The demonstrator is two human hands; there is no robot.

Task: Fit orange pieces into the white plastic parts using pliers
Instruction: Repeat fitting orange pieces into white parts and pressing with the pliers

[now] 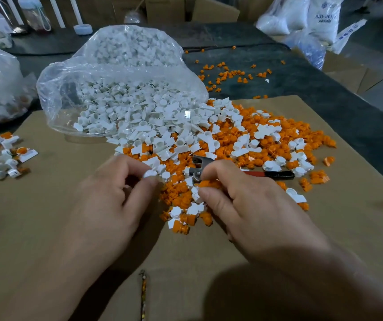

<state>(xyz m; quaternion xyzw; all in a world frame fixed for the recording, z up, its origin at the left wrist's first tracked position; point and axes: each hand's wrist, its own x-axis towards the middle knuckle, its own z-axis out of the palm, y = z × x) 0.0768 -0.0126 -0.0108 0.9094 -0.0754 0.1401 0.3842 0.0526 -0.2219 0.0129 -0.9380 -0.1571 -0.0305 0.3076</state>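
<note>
The pliers point(268, 174) lie flat on the mixed pile of white and orange parts point(267, 135), long axis running nine to three o'clock, metal head toward nine, red-and-black handles toward three; the right hand point(243, 205) covers their middle, fingers curled, pinching an orange piece point(210, 184); at its nine o'clock the left hand point(114, 195) pinches a white plastic part point(150, 174); a clear bag point(121, 72) of white parts spills open at twelve o'clock; joined pieces point(7, 154) lie far toward nine on the cardboard sheet point(46, 228).
</note>
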